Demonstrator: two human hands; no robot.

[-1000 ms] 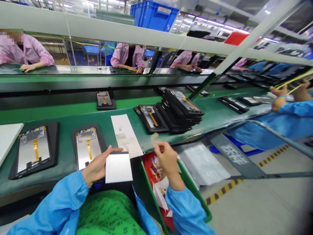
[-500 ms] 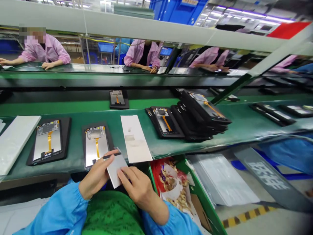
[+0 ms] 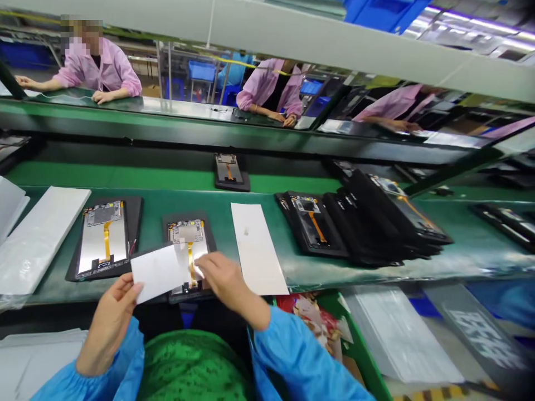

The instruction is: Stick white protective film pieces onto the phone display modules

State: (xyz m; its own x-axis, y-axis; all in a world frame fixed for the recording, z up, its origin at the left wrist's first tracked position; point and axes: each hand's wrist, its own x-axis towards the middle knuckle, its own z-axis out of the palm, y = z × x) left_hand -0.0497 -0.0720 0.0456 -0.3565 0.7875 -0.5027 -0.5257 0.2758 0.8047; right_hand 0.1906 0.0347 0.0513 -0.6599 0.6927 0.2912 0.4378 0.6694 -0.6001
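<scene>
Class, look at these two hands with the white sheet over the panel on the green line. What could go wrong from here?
The right hand is close above the orange flex cable of the display panel, so it could crease the cable. The white sheet, gripped by the left hand, might snag it too. The leaning stack of black trays could slide if bumped.
</scene>
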